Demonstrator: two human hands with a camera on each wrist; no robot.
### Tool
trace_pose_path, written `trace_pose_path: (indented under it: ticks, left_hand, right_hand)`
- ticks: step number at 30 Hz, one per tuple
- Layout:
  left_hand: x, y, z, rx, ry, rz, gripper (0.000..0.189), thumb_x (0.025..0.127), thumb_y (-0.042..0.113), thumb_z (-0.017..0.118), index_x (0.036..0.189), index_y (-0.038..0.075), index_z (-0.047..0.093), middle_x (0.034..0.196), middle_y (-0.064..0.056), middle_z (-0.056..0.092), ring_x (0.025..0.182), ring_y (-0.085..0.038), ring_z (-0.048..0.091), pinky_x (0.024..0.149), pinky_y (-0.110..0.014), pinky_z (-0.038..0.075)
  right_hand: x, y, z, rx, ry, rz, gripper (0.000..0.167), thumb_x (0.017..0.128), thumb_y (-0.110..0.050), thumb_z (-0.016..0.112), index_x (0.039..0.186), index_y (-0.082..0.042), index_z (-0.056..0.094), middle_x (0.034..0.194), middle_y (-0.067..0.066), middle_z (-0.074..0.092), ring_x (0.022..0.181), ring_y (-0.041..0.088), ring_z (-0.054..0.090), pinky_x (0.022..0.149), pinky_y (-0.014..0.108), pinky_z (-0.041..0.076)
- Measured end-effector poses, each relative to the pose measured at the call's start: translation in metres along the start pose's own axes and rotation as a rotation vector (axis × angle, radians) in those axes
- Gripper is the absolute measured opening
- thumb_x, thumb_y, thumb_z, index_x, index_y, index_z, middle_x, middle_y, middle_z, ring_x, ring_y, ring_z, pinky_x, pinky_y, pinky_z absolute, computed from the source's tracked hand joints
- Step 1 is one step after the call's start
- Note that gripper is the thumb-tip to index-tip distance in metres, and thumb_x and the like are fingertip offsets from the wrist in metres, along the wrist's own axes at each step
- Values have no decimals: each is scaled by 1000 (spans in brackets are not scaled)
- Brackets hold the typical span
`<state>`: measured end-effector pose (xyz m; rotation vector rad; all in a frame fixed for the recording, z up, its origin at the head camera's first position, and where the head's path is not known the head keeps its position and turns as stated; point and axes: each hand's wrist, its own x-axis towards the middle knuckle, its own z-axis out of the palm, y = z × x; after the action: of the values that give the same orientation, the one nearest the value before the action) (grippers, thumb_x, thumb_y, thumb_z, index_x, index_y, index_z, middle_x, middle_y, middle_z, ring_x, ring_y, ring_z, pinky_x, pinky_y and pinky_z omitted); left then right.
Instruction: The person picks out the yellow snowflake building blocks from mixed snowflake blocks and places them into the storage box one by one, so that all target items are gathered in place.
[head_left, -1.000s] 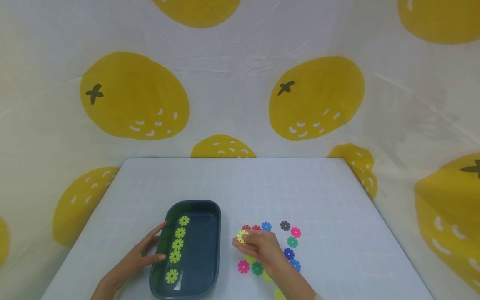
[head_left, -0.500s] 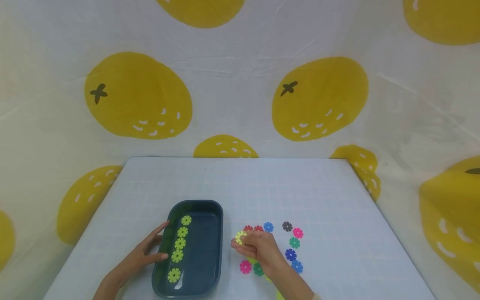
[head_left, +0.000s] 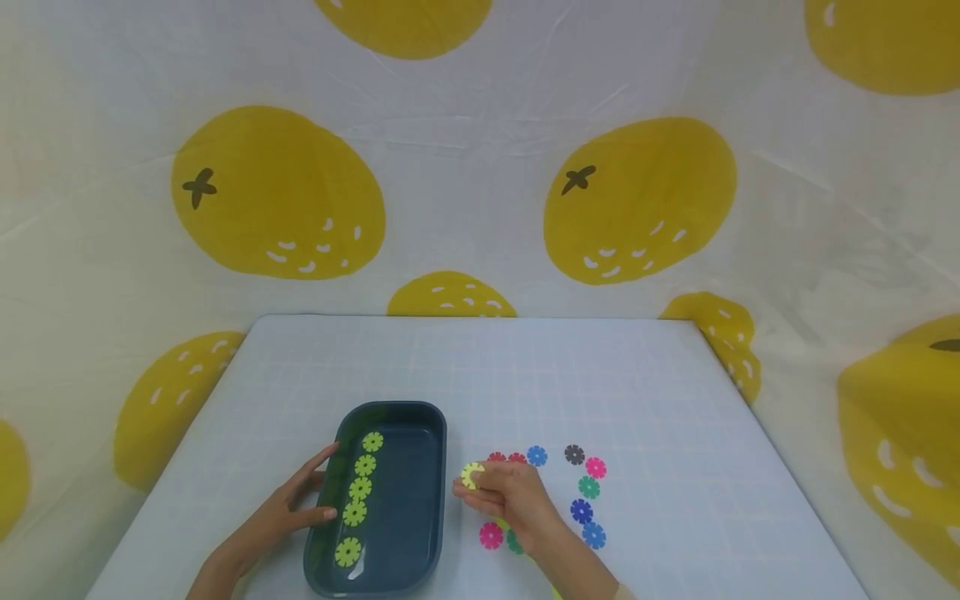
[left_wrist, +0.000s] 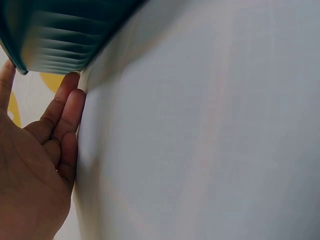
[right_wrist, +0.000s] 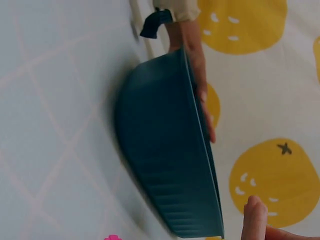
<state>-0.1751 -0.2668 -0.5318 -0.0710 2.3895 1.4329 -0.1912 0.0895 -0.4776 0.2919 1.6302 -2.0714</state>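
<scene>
In the head view, my right hand (head_left: 513,500) pinches a yellow-green notched plastic disc (head_left: 471,475) between thumb and fingers, just right of the dark blue tray (head_left: 408,500). A loose column of matching yellow-green discs (head_left: 360,487) lies along the tray's left side. At the tray's left edge rests my left hand (head_left: 281,521), its thumb and index finger spread over the rim and touching it. The left wrist view has the left hand's (left_wrist: 45,145) other fingers against the tray's ribbed outer wall (left_wrist: 70,40). Only fingertips (right_wrist: 255,215) of the right hand enter the right wrist view.
Right of the tray lie loose notched discs: red (head_left: 517,458), blue (head_left: 537,455), black (head_left: 574,454), pink (head_left: 596,467), green (head_left: 588,487) and dark blue (head_left: 581,511). My right hand and forearm partly cover others. A lemon-print cloth (head_left: 465,208) hangs behind the white table (head_left: 675,400).
My right hand has moved a little left with the yellow-green disc, nearer the tray. The left hand stays at the tray's rim. The head view has shifted slightly.
</scene>
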Motion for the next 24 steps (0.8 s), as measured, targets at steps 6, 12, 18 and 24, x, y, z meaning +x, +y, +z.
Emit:
trace_pose_path:
  ticks: [6,12,18,24]
  left_hand:
    - [-2,1,0,11,5,-2,91,86,35,76,156,41,18,156,-21,35,140,-45,34,104,-76,30]
    - [-3,1,0,17,8,2,91,86,35,76,156,41,18,156,-21,35,140,-44,35,104,-76,29]
    - [-3,1,0,12,8,7,91,86,35,76,156,41,18,158,-21,30,141,-46,33,104,-76,29]
    - [-4,1,1,13,12,13,90,86,35,76,156,41,20,157,-20,33,140,-43,36,104,-76,28]
  right_hand:
    - [0,-2,6,1,-25,-6,46,92,-17,71,128,8,58,109,18,74,98,25,73,80,26,59]
    - [0,-3,10,10,-42,-12,45,92,-17,70,127,8,59,109,19,74,98,25,74,79,25,59]
    - [0,-2,12,13,-44,-15,42,91,-18,71,124,7,61,108,18,74,97,26,74,79,26,59]
    - [-1,-2,15,17,-33,-8,40,91,-18,72,121,5,61,108,18,74,96,25,74,80,26,58]
